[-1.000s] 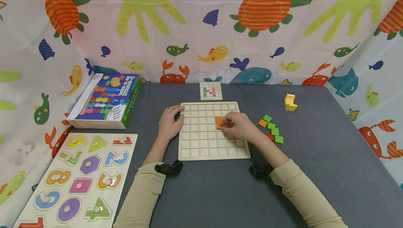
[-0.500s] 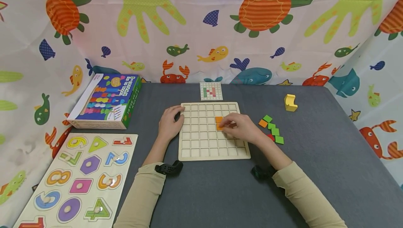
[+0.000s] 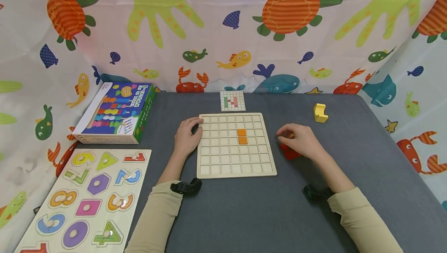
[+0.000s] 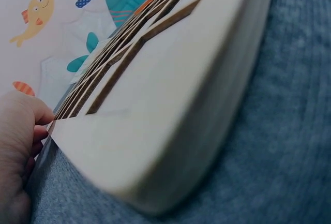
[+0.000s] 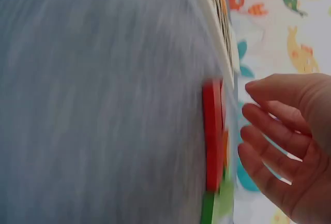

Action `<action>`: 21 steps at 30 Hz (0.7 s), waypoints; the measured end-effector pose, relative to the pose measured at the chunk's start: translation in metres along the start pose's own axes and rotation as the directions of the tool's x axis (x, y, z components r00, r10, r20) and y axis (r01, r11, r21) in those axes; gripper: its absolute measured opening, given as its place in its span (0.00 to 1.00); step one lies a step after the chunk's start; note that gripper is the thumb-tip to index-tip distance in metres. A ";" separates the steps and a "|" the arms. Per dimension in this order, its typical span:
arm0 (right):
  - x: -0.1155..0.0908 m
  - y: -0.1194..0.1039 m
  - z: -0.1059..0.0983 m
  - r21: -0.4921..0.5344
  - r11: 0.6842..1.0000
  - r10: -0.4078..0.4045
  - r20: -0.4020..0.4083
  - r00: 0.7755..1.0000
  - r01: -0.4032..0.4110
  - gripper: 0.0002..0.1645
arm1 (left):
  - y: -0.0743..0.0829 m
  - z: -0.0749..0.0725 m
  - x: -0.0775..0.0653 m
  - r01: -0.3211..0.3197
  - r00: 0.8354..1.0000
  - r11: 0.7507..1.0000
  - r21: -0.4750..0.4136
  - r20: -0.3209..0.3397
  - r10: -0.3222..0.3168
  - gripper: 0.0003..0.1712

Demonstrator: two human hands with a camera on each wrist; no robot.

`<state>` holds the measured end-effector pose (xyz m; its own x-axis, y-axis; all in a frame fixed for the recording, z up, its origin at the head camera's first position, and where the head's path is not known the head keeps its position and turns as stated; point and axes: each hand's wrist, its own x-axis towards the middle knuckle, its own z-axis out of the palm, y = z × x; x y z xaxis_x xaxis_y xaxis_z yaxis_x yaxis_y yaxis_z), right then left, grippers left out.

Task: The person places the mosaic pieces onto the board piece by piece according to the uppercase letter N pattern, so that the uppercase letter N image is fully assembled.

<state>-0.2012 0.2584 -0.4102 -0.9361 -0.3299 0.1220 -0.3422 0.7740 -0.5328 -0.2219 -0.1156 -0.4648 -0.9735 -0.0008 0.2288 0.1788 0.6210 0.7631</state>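
The wooden grid board (image 3: 227, 175) lies flat in the middle of the table, with two orange square tiles (image 3: 242, 140) in neighbouring cells. My left hand (image 3: 187, 138) rests against its left edge, fingertips at the far left corner. In the left wrist view, fingers (image 4: 39, 113) touch the pale board rim (image 4: 119, 157). Right of the board, my right hand (image 3: 302, 141) hovers over loose tiles, fingers loosely curved and holding nothing. Red tiles (image 3: 290, 152) show under it. The right wrist view shows red tiles (image 5: 213, 136) and green tiles (image 5: 222, 198) beside it; the hand hides most in the head view.
A patterned card (image 3: 233, 101) lies behind the board. A yellow block (image 3: 320, 113) stands at the back right. On the left are a colourful box (image 3: 118, 107) and a number-and-shape puzzle board (image 3: 115, 183). A printed cloth (image 3: 209, 12) hangs behind the table.
My right hand has left the orange tiles on the board and moved right, over the loose tiles. Both orange tiles now show fully. The left hand stays at the board's edge.
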 end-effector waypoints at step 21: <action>-0.010 0.020 -0.012 -0.111 0.983 0.148 0.016 0.989 -0.145 0.14 | -0.002 0.000 0.000 -0.028 0.999 0.999 0.044 0.024 0.027 0.20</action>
<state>-0.1991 0.2837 -0.4119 -0.9750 -0.2203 0.0289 -0.2096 0.8689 -0.4484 -0.2226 -0.1168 -0.4666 -0.9713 0.0346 0.2351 0.1998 0.6545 0.7292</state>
